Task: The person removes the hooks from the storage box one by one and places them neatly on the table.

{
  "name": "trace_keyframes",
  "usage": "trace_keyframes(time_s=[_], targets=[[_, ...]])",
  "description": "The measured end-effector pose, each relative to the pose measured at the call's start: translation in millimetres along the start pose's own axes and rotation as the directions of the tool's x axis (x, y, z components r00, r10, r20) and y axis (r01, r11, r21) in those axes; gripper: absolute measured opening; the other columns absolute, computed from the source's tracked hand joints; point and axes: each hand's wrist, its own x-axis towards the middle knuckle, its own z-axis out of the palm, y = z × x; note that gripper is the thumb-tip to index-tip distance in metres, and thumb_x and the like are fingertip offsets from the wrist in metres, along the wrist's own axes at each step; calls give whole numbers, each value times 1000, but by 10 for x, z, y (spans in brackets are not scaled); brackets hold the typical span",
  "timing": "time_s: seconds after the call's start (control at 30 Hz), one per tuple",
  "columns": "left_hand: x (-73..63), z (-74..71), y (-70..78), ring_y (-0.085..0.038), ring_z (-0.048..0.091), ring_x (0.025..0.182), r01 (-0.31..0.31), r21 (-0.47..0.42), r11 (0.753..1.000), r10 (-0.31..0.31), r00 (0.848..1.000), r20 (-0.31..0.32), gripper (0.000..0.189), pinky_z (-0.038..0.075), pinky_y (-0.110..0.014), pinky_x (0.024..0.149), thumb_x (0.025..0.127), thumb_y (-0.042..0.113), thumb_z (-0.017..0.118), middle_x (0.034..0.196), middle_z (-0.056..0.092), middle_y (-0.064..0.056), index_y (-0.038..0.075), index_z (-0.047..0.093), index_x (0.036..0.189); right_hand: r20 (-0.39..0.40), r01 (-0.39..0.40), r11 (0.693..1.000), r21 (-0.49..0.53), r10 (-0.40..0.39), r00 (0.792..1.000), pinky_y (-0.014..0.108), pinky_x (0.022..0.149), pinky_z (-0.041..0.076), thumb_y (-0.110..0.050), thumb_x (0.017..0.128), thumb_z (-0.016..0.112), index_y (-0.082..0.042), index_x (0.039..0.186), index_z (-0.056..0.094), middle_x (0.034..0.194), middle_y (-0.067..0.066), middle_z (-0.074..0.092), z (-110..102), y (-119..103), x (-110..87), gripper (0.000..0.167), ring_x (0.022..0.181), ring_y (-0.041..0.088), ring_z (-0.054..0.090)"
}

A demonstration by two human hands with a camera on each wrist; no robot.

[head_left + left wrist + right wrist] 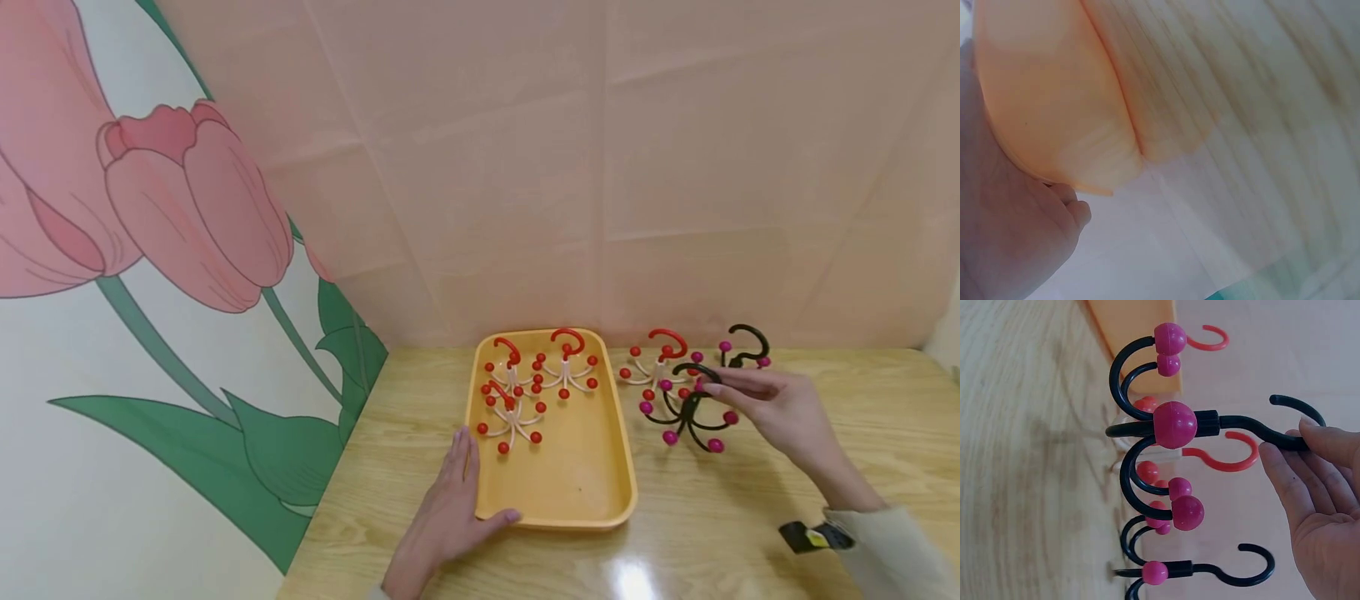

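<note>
One curved-armed, magenta-balled black hanger (1208,423) tight in the right grip (782,412); left grip (450,511) straight-fingered against tray (558,487)

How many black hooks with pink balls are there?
2: one black hook in the right hand, another black hook behind it on the table, partly hidden in the head view.

Smooth plastic hook (1207,423), glossy plastic tray (555,487)
</note>
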Motion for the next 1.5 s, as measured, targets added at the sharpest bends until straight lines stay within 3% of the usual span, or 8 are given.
trace_keyframes(time_s=[0.1, 0.2, 0.5, 0.83, 1.07, 1.5], targets=[[2, 3, -4, -29, -2, 167, 7, -6, 1000, -7, 1000, 3, 127, 24, -51, 133, 85, 90, 52, 179, -11, -10, 8, 4, 170, 7, -2, 1000, -3, 2, 1000, 20, 52, 49, -36, 98, 75, -3, 133, 71, 98, -42, 68, 26, 52, 14, 47, 75, -9, 66], [1, 6, -4, -28, -3, 167, 9, -10, 1000, -9, 1000, 7, 126, 23, -52, 133, 85, 89, 52, 179, -12, -9, 8, 4, 170, 11, -8, 1000, -6, 8, 1000, 17, 65, 57, -36, 98, 76, -4, 132, 72, 100, -42, 67, 52, 95, 29, 47, 86, -14, 68], [8, 8, -11, -26, -5, 167, 15, -5, 1000, -15, 1000, 14, 127, 23, -51, 133, 85, 90, 52, 178, -14, -7, 10, 2, 170, 25, -32, 999, -14, 32, 999, 19, 63, 56, -40, 98, 75, -3, 134, 71, 103, -40, 67, 117, 149, 60, 51, 87, -18, 65], [6, 7, -20, -26, -5, 167, -2, 13, 1000, 2, 1000, 4, 126, 23, -50, 133, 86, 90, 50, 178, -14, -8, 9, 2, 169, 32, -60, 997, -55, 62, 998, 13, 69, 55, -48, 97, 74, -7, 136, 70, 115, -23, 73, 162, 127, 107, 57, 88, -24, 57], [-2, 4, -19, -28, -3, 167, -17, 18, 1000, 17, 1000, -4, 125, 23, -51, 133, 87, 88, 52, 179, -11, -10, 6, 6, 169, 35, -54, 998, -29, 55, 998, 13, 69, 56, -45, 97, 74, -5, 133, 71, 108, -34, 69, 192, 133, 99, 54, 89, -23, 59], [-5, -6, -18, -30, 0, 167, -20, 21, 1000, 20, 1000, -3, 124, 24, -52, 133, 88, 87, 53, 179, -11, -11, 6, 5, 169, 30, -56, 998, -18, 56, 998, 16, 69, 59, -46, 98, 73, -6, 134, 71, 101, -41, 65, 211, 150, 86, 54, 88, -20, 62]])
